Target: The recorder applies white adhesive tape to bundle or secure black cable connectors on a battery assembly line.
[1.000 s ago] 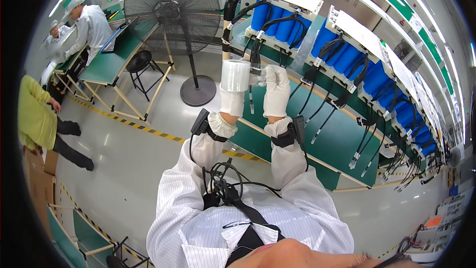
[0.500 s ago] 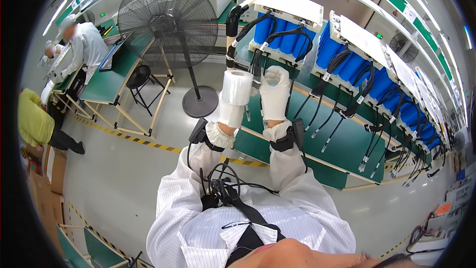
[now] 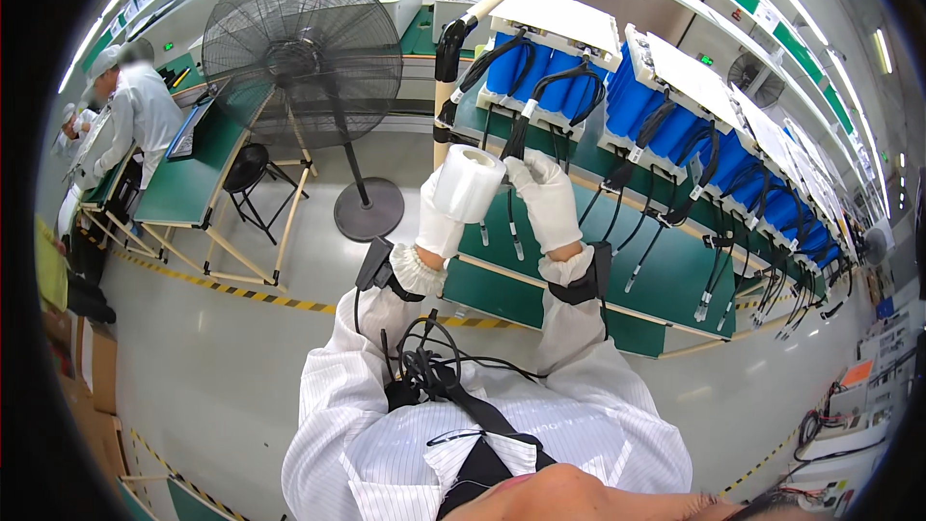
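Observation:
A roll of clear film (image 3: 467, 189) is gripped in my white-gloved left hand (image 3: 437, 222), its hollow core tipped upward and away. The roll hides most of that hand's fingers. Just right of it, my gloved right hand (image 3: 550, 201) is closed, thumb and fingertips drawn together beside the roll's edge. What the fingertips pinch, if anything, is too small to tell. Directly behind them hangs a black cable bundle (image 3: 518, 135), coming down from the nearest blue battery pack (image 3: 540, 72) with its white top plate. Whether the fingers touch the cables cannot be told.
More blue battery packs (image 3: 641, 96) stand in a row to the right, cables dangling over the green workbench (image 3: 617, 256). A pale pole (image 3: 442, 106) rises at the bench's left end. A large pedestal fan (image 3: 299, 58), a black stool (image 3: 253, 169) and co-workers (image 3: 149, 106) are at left.
My right hand has turned inward, its fingers closing beside the roll. The roll has tilted and come slightly lower and right. The view has shifted a little.

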A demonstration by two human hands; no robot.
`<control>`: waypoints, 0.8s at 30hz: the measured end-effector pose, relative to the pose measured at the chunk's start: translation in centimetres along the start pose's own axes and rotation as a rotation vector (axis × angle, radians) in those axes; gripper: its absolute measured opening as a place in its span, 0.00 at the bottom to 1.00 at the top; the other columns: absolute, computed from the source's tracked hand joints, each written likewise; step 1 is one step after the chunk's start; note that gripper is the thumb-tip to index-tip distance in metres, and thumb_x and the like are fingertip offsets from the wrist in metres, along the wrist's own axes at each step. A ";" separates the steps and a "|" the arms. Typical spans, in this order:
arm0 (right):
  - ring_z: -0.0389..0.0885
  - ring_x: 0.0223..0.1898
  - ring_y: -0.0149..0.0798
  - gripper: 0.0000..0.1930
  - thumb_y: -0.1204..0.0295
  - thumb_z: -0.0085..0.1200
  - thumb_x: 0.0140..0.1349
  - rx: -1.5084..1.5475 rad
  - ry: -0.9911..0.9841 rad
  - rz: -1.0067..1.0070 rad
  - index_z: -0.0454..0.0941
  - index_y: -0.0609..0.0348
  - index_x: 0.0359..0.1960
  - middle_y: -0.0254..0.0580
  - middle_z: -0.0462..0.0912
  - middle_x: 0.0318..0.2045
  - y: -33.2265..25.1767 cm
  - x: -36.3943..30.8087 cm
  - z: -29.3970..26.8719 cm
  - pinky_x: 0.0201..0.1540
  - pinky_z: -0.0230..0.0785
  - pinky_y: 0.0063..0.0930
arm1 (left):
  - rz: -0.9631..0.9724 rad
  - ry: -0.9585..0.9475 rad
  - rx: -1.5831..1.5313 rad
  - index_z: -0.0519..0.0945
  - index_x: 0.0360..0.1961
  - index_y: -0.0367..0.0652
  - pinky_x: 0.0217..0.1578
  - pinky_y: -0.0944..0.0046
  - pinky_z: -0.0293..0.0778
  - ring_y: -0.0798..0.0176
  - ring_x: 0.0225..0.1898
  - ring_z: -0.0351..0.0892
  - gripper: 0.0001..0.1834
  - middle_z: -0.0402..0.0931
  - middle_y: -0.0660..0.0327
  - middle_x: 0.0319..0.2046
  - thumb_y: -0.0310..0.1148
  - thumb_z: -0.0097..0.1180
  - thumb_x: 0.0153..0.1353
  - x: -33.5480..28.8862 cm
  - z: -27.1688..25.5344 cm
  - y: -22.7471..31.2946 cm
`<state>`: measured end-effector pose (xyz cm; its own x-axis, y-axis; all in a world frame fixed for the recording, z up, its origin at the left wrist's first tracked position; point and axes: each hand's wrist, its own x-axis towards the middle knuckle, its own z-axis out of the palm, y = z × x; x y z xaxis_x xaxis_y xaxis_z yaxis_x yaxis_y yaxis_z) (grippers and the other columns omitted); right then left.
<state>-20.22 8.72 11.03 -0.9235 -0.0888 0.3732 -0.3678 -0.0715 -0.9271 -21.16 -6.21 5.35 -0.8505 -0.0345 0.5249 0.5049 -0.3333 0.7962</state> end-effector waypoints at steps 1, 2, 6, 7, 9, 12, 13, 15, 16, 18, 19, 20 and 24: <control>0.72 0.31 0.21 0.10 0.71 0.54 0.63 0.023 -0.010 0.000 0.77 0.63 0.42 0.29 0.79 0.31 0.1 -0.1 -0.2 0.36 0.65 0.16 | 0.008 -0.026 0.023 0.77 0.45 0.42 0.38 0.65 0.76 0.64 0.38 0.80 0.12 0.78 0.60 0.41 0.25 0.50 0.60 0.3 -0.1 0.5; 0.71 0.31 0.21 0.09 0.71 0.54 0.63 0.045 -0.020 0.001 0.77 0.63 0.40 0.28 0.78 0.31 0.1 -0.3 -0.3 0.37 0.65 0.16 | 0.190 -0.070 0.297 0.77 0.45 0.42 0.39 0.63 0.75 0.62 0.39 0.79 0.13 0.78 0.60 0.41 0.25 0.51 0.58 0.9 -0.1 1.1; 0.70 0.30 0.22 0.06 0.71 0.54 0.63 0.167 -0.092 0.019 0.76 0.61 0.37 0.26 0.75 0.27 0.0 -0.2 -0.7 0.37 0.64 0.17 | 0.340 -0.102 0.477 0.78 0.46 0.46 0.41 0.57 0.73 0.51 0.42 0.77 0.21 0.77 0.58 0.39 0.24 0.54 0.46 3.1 -0.2 -0.4; 0.70 0.31 0.22 0.06 0.71 0.53 0.63 0.161 -0.125 -0.008 0.76 0.61 0.37 0.26 0.75 0.29 0.0 0.0 -0.8 0.38 0.64 0.17 | 0.280 -0.082 0.327 0.78 0.45 0.46 0.41 0.57 0.73 0.52 0.42 0.76 0.21 0.77 0.58 0.39 0.24 0.54 0.46 3.4 0.2 -1.1; 0.71 0.32 0.24 0.06 0.72 0.52 0.64 0.146 -0.186 -0.069 0.76 0.61 0.38 0.27 0.75 0.31 -0.2 0.3 -0.9 0.39 0.65 0.18 | -0.015 -0.133 0.155 0.77 0.43 0.44 0.31 0.63 0.71 0.59 0.33 0.76 0.16 0.76 0.61 0.32 0.25 0.54 0.50 3.3 0.9 -1.2; 0.72 0.37 0.26 0.06 0.72 0.51 0.65 0.047 0.058 -0.307 0.75 0.61 0.39 0.30 0.74 0.37 -0.2 0.1 -0.4 0.42 0.66 0.20 | -0.479 -0.248 -0.343 0.75 0.41 0.41 0.19 0.71 0.65 0.68 0.20 0.72 0.11 0.73 0.63 0.23 0.28 0.53 0.56 2.4 2.0 -1.5; 0.72 0.38 0.27 0.07 0.72 0.50 0.65 0.064 0.044 -0.291 0.75 0.61 0.40 0.31 0.74 0.38 -0.2 0.0 -0.8 0.42 0.66 0.20 | -0.442 -0.221 -0.247 0.73 0.41 0.39 0.14 0.75 0.56 0.74 0.14 0.64 0.10 0.69 0.66 0.16 0.31 0.51 0.60 1.9 3.5 -0.2; 0.72 0.41 0.28 0.07 0.72 0.50 0.65 0.103 0.012 -0.257 0.74 0.62 0.42 0.33 0.73 0.41 0.0 -0.1 -1.2 0.43 0.68 0.22 | -0.478 -0.262 -0.217 0.72 0.40 0.40 0.14 0.74 0.56 0.74 0.13 0.63 0.09 0.68 0.67 0.16 0.32 0.51 0.60 1.4 4.0 1.1; 0.72 0.40 0.26 0.09 0.70 0.50 0.65 0.100 0.020 -0.253 0.74 0.61 0.43 0.32 0.74 0.39 0.0 -0.3 -1.1 0.43 0.67 0.21 | -0.495 -0.280 -0.199 0.72 0.39 0.40 0.14 0.74 0.56 0.74 0.13 0.63 0.09 0.68 0.67 0.16 0.33 0.51 0.60 1.2 4.0 1.3; 0.73 0.36 0.24 0.13 0.64 0.50 0.66 0.104 0.030 -0.244 0.73 0.60 0.45 0.29 0.77 0.34 -0.1 -0.5 -0.5 0.43 0.65 0.21 | -0.518 -0.360 -0.223 0.72 0.37 0.41 0.13 0.74 0.56 0.74 0.13 0.63 0.11 0.68 0.67 0.16 0.39 0.49 0.63 0.6 3.2 0.3; 0.73 0.36 0.24 0.12 0.65 0.49 0.66 0.141 0.036 -0.225 0.73 0.60 0.45 0.30 0.77 0.34 -0.3 -0.7 0.0 0.42 0.66 0.20 | -0.527 -0.394 -0.224 0.72 0.36 0.42 0.14 0.74 0.56 0.74 0.13 0.63 0.12 0.69 0.67 0.16 0.40 0.48 0.63 0.4 2.6 0.0; 0.73 0.35 0.24 0.12 0.66 0.49 0.67 0.179 0.041 -0.206 0.73 0.60 0.45 0.30 0.77 0.33 -0.6 -0.9 0.6 0.40 0.66 0.20 | -0.536 -0.426 -0.224 0.72 0.36 0.42 0.14 0.74 0.56 0.73 0.13 0.64 0.13 0.69 0.66 0.16 0.42 0.48 0.64 0.0 2.0 -0.3; 0.74 0.33 0.23 0.09 0.69 0.49 0.67 0.273 0.072 -0.122 0.75 0.61 0.43 0.32 0.78 0.33 -0.1 -0.8 0.7 0.37 0.67 0.18 | -0.483 -0.719 0.133 0.73 0.42 0.39 0.20 0.73 0.66 0.74 0.21 0.72 0.18 0.73 0.65 0.21 0.45 0.48 0.64 1.2 -1.1 1.2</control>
<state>-19.33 8.12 10.81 -0.8831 0.0066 0.4690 -0.4427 -0.3425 -0.8287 -21.70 -7.66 6.63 -0.6995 0.6992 0.1475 0.1643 -0.0435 0.9854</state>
